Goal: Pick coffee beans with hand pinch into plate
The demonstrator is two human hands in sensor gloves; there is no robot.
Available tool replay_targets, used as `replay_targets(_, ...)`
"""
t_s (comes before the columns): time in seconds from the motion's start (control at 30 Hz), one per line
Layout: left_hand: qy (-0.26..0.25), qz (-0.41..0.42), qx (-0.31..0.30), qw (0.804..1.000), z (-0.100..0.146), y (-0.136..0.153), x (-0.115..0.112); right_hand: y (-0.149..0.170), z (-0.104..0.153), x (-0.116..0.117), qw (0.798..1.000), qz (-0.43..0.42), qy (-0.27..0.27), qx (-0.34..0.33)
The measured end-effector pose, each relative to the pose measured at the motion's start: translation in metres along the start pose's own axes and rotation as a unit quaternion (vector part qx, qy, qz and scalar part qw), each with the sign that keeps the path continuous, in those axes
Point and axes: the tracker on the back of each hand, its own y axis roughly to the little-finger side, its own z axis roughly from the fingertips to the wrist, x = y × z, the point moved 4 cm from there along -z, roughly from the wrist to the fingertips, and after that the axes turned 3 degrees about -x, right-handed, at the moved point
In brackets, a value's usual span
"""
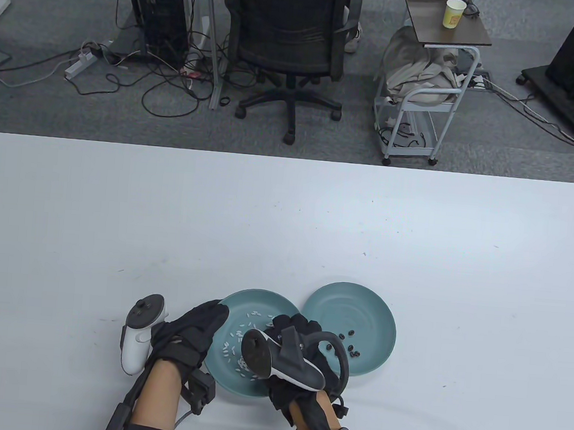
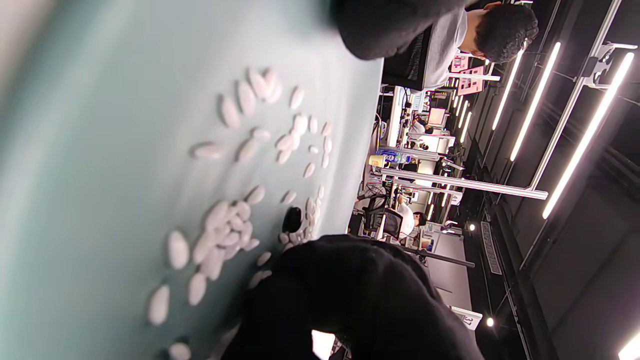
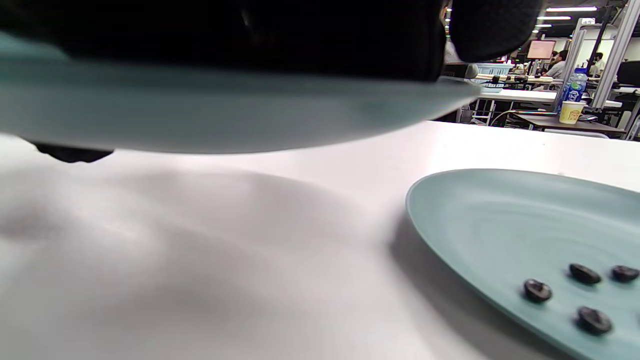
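Note:
Two teal plates sit side by side near the table's front edge. The left plate [image 1: 260, 300] holds many white grains [image 2: 225, 235] and one dark coffee bean [image 2: 292, 219]. The right plate [image 1: 359, 300] holds several coffee beans [image 1: 348, 346], which also show in the right wrist view [image 3: 537, 290]. My left hand [image 1: 209, 318] rests with its fingers laid on the left plate's left rim. My right hand [image 1: 283, 324] reaches over the left plate's right side; its fingertips are hidden under the tracker. A black gloved hand [image 2: 360, 295] sits right beside the coffee bean.
The white table [image 1: 286, 225] stretches far beyond the plates. The left plate's rim [image 3: 225, 115] hangs close above the right wrist camera, with the right plate [image 3: 500, 220] just to its right. An office chair [image 1: 290, 41] and a cart [image 1: 426, 87] stand behind the table.

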Motion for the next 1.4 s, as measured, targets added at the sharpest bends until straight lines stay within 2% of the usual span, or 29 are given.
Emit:
replay_targets(0.23,-0.005,-0.002,-0.007,1.000,0.001,-0.001,0.001,0.005,0.003,-0.007,1.000,-0.025,0.019,-0.004)
replay_targets(0.47,-0.009,-0.001,-0.008,1.000,0.001,-0.001,0.002,0.031,0.010,-0.017,0.993,-0.115,0.037,0.011)
replay_targets(0.7,-0.015,0.001,-0.007,1.000,0.001,0.001,0.004,0.056,0.014,-0.020,0.985,-0.159,0.058,0.036)
replay_targets(0.83,-0.013,-0.004,-0.008,1.000,0.000,0.000,0.003,0.063,0.014,-0.015,0.983,-0.173,0.047,0.042)
replay_targets(1.07,-0.019,-0.001,-0.010,1.000,0.001,0.000,0.005,0.081,0.016,-0.017,0.979,-0.182,0.057,0.070)
replay_targets(1.17,-0.023,-0.006,-0.008,1.000,0.002,0.000,0.005,0.099,0.018,-0.012,0.979,-0.164,0.053,0.104)
replay_targets(1.4,-0.026,0.004,-0.007,1.000,0.001,0.002,0.005,0.134,0.014,0.019,0.966,-0.210,0.014,0.153)
